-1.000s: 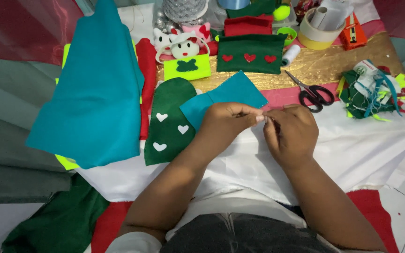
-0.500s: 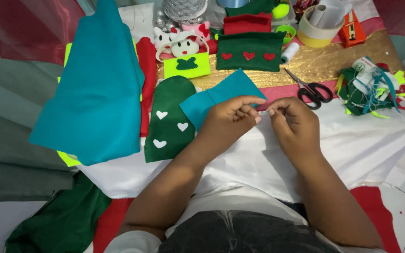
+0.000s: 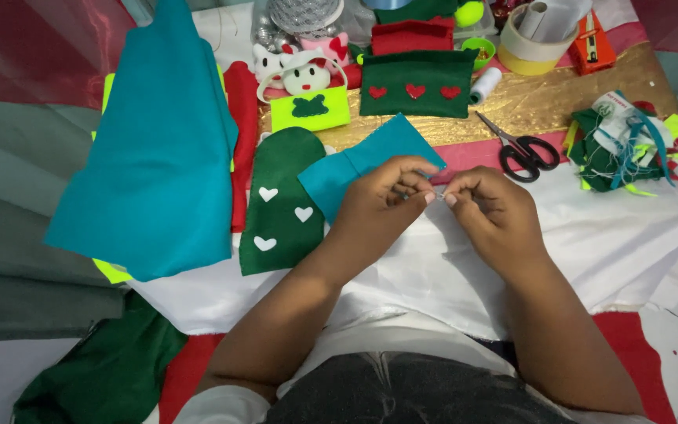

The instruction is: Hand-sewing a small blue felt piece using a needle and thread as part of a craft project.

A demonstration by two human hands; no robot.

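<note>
Teal felt piece (image 3: 370,161) pinched in left hand (image 3: 382,206); right hand (image 3: 490,210) grip closed, fingertips meeting.

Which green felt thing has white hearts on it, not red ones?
The dark green mitten-shaped felt piece, lying left of the person's left hand. It carries three white hearts; the dark green rectangular felt pouch farther back has three red hearts.
</note>
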